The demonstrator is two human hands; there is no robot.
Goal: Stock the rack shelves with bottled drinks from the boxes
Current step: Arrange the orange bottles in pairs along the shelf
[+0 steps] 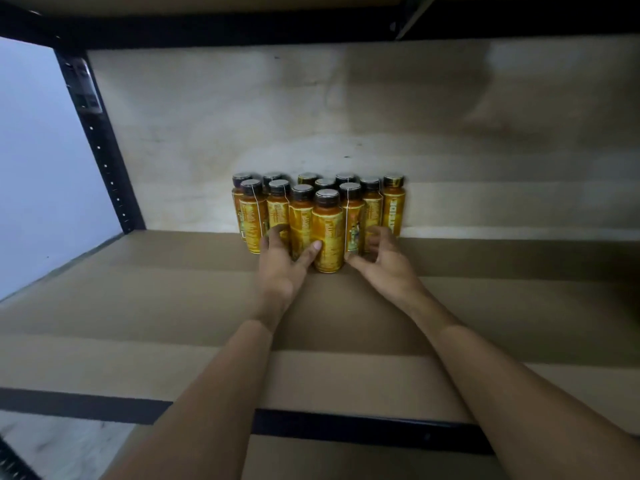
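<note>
Head: twelve bottles (327,233), two hands (280,268) (384,265)

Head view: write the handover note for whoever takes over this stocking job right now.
Left hand: fingers and thumb curled round bottles at the front of the cluster.
Right hand: curled on the front bottles from the right side.
Bottles: about a dozen, upright, bunched at the back of the shelf, against the rear panel.
Done: this batch stands on the shelf.
Left: let go, probably neaten the rows, then fetch more. The boxes are not in view, and bare shelf shows on both sides of the cluster.
</note>
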